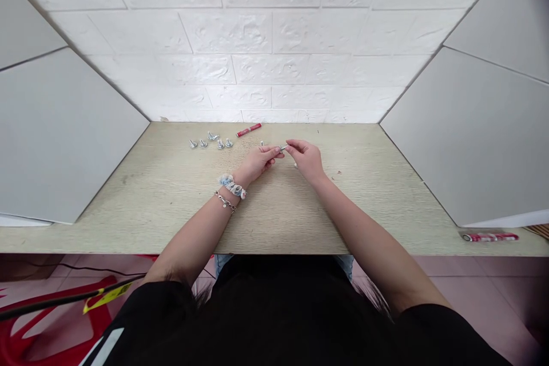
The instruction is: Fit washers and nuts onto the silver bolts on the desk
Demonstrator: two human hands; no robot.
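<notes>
Both of my hands meet over the middle of the table, pinching a small silvery bolt (282, 148) between them. My left hand (258, 161) grips one end with thumb and fingers. At the other end, the fingertips of my right hand (305, 158) are closed on it; they cover part of the bolt. Just behind my left hand a small metal piece (262, 143) stands on the table, partly hidden. A small pale piece (295, 166) shows under my right hand. To the left lie several bolts (220, 143) with washers or nuts on them.
A red marker-like stick (249, 130) lies near the back of the wooden table (171, 200). Another red stick (490, 237) lies at the front right edge. White brick-pattern wall (253, 68) closes the back, and grey panels (64, 137) stand at both sides.
</notes>
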